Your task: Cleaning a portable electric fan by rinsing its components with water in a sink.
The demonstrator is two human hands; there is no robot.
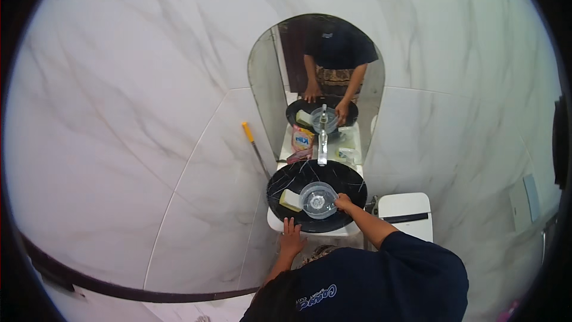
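Note:
A black oval washbasin with white marbled veins (346, 179) sits on a white counter in front of me. Inside it is a clear plastic bowl (318, 201), tilted towards the camera, with my right hand (343, 202) gripping its right edge. Touching or very close to the bowl's left side lies a yellow-and-white sponge (291, 200). My left hand (292, 236) rests with spread fingers at the basin's near left rim and holds nothing. A chrome tap (322, 154) rises behind the basin. Whether the bowl holds water cannot be made out.
Behind the basin stand a pink packet (299, 156) and a clear bottle (347, 154). An arched mirror (263, 71) reflects my arms. To the left leans a pole with a yellow handle (248, 132). A white fixture with a black strip (404, 203) is at the right.

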